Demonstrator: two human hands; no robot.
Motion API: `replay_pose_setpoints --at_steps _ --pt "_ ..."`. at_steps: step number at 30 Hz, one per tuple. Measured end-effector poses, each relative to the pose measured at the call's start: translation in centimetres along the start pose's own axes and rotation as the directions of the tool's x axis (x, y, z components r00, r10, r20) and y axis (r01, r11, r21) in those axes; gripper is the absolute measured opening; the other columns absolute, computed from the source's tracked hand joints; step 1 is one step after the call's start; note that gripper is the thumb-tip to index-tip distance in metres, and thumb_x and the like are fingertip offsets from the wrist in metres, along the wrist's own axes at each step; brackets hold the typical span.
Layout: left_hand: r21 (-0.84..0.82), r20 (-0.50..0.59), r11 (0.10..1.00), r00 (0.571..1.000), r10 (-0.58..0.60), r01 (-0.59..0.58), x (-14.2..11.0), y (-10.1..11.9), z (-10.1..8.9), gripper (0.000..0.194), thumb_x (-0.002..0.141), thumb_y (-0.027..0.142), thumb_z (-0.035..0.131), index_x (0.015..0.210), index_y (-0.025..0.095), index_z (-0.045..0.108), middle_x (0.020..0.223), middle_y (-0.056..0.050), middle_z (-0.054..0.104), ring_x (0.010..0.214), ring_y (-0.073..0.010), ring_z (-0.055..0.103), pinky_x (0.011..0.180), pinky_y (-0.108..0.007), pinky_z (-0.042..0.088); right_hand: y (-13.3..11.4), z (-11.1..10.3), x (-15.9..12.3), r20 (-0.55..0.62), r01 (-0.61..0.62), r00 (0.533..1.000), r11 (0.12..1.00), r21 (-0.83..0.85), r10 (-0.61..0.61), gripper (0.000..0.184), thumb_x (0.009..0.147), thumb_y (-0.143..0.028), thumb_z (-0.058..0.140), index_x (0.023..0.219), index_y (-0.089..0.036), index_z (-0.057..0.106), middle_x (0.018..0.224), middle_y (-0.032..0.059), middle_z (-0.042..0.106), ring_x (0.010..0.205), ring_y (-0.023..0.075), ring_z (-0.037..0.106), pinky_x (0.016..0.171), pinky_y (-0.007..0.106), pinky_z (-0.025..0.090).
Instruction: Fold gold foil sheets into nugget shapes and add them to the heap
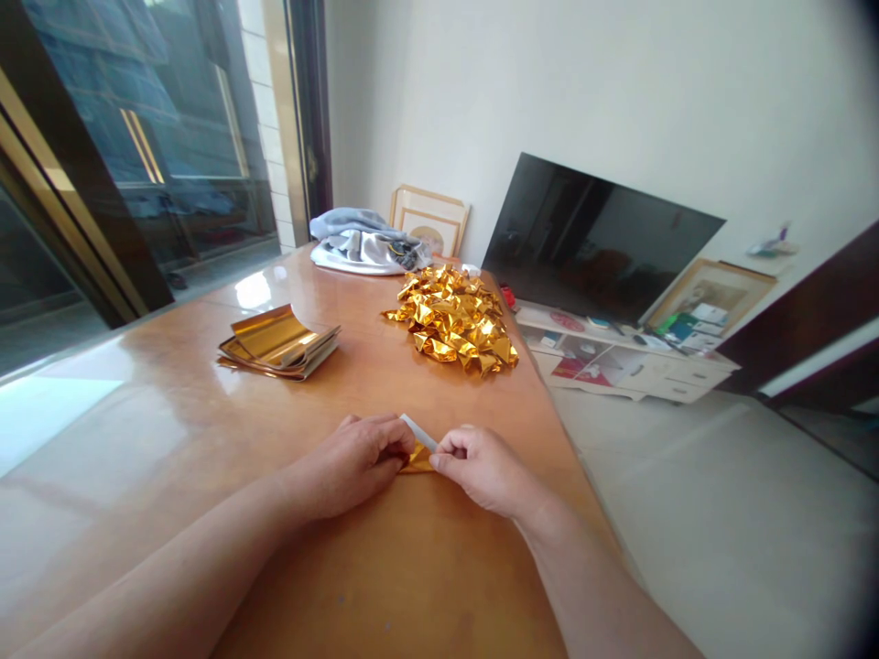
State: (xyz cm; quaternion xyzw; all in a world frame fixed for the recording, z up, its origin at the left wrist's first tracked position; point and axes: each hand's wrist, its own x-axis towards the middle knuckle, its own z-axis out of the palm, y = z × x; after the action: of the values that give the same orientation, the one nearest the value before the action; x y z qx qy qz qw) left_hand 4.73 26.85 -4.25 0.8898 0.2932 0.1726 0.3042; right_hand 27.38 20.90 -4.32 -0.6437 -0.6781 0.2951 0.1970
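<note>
A sheet of gold foil paper [417,459] lies partly folded on the wooden table, its pale underside showing as a strip along the top. My left hand [363,458] grips its left side with curled fingers. On the other side, my right hand [473,465] pinches the right end of the pale strip between thumb and forefinger. Both hands hide part of the sheet. Beyond them sits a heap of folded gold paper pieces [457,320]. To the left rests a stack of flat gold foil sheets [278,346], the top one curling up.
The glossy wooden table [330,577] has its right edge close to my right forearm. Bundled cloth [363,243] lies at its far end, before framed pictures [429,220]. A television [597,238] and low white cabinet [632,366] stand along the wall; glass doors are at left.
</note>
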Motion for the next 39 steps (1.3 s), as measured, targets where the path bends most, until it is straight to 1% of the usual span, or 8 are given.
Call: replay_pose_setpoints --at_steps 6,13,18,22,25,28,34,39 --pt "-0.004 0.011 1.000 1.000 -0.017 0.018 0.0 -0.1 -0.1 0.015 0.083 0.014 0.055 0.093 0.024 0.060 0.090 0.004 0.066 0.081 -0.0150 0.061 0.076 -0.025 0.040 -0.3 0.3 -0.1 -0.054 0.003 0.999 0.999 -0.050 -0.006 0.025 0.089 -0.038 0.060 0.072 -0.020 0.066 0.071 -0.0014 0.064 0.064 0.0118 0.053 0.055 0.023 0.030" --pt "0.000 0.011 1.000 1.000 0.002 -0.002 0.0 -0.1 0.0 0.017 0.082 0.013 0.054 0.093 0.024 0.060 0.088 0.004 0.065 0.078 -0.0145 0.058 0.074 -0.025 0.040 -0.7 0.5 -0.2 -0.075 -0.060 0.996 0.991 -0.124 0.051 0.027 0.090 -0.039 0.058 0.071 -0.021 0.065 0.068 -0.0015 0.066 0.061 0.0119 0.053 0.053 0.024 0.026" --pt "0.014 0.006 1.000 1.000 0.001 -0.001 0.1 -0.1 0.0 0.017 0.084 0.012 0.052 0.092 0.024 0.060 0.089 0.004 0.065 0.079 -0.0149 0.059 0.077 -0.026 0.039 -1.0 0.5 -0.2 -0.090 -0.092 0.993 0.984 -0.155 0.079 0.028 0.090 -0.041 0.058 0.072 -0.022 0.067 0.067 -0.0018 0.066 0.059 0.0119 0.052 0.051 0.025 0.022" --pt "0.024 0.033 1.000 0.999 0.007 -0.008 0.1 0.2 -0.3 0.024 0.084 0.011 0.052 0.097 0.027 0.063 0.094 0.004 0.067 0.086 -0.0157 0.061 0.082 -0.028 0.040 -1.4 0.3 -0.2 -0.091 -0.116 0.991 0.978 -0.174 0.102 0.028 0.089 -0.041 0.059 0.072 -0.022 0.068 0.067 -0.0013 0.068 0.058 0.0118 0.052 0.050 0.026 0.020" --pt "0.036 0.058 0.998 0.997 0.042 -0.044 0.1 0.3 -0.5 0.034 0.087 0.009 0.050 0.104 0.033 0.067 0.106 0.005 0.068 0.099 -0.0164 0.063 0.089 -0.029 0.038 -1.6 0.3 -0.2 -0.094 -0.134 0.989 0.973 -0.190 0.118 0.027 0.089 -0.040 0.060 0.071 -0.022 0.068 0.067 -0.0012 0.069 0.057 0.0116 0.052 0.051 0.026 0.020" --pt "0.052 0.064 0.996 0.996 0.068 -0.072 0.1 0.3 -0.5 0.039 0.088 0.009 0.049 0.107 0.036 0.070 0.114 0.004 0.067 0.107 -0.0175 0.062 0.093 -0.030 0.038 -1.7 0.4 -0.2 -0.104 -0.142 0.987 0.969 -0.204 0.122 0.025 0.088 -0.039 0.061 0.071 -0.022 0.068 0.066 -0.0015 0.069 0.057 0.0113 0.053 0.051 0.026 0.019" --pt "0.082 0.067 0.994 0.995 0.073 -0.078 0.2 -0.1 -0.3 0.039 0.090 0.010 0.050 0.108 0.037 0.072 0.110 0.003 0.068 0.105 -0.0174 0.062 0.092 -0.029 0.039 -1.9 0.4 -0.2 -0.109 -0.133 0.988 0.963 -0.236 0.110 0.026 0.087 -0.039 0.060 0.070 -0.023 0.069 0.064 -0.0020 0.069 0.055 0.0114 0.052 0.050 0.027 0.019" --pt "0.094 0.071 0.992 0.994 0.078 -0.085 0.2 -0.1 -0.1 0.038 0.092 0.012 0.050 0.111 0.037 0.072 0.111 0.002 0.068 0.105 -0.0178 0.062 0.093 -0.030 0.040 -2.0 0.3 -0.2 -0.114 -0.135 0.987 0.962 -0.239 0.111 0.024 0.088 -0.039 0.060 0.072 -0.023 0.068 0.067 -0.0021 0.069 0.058 0.0116 0.053 0.051 0.027 0.019"
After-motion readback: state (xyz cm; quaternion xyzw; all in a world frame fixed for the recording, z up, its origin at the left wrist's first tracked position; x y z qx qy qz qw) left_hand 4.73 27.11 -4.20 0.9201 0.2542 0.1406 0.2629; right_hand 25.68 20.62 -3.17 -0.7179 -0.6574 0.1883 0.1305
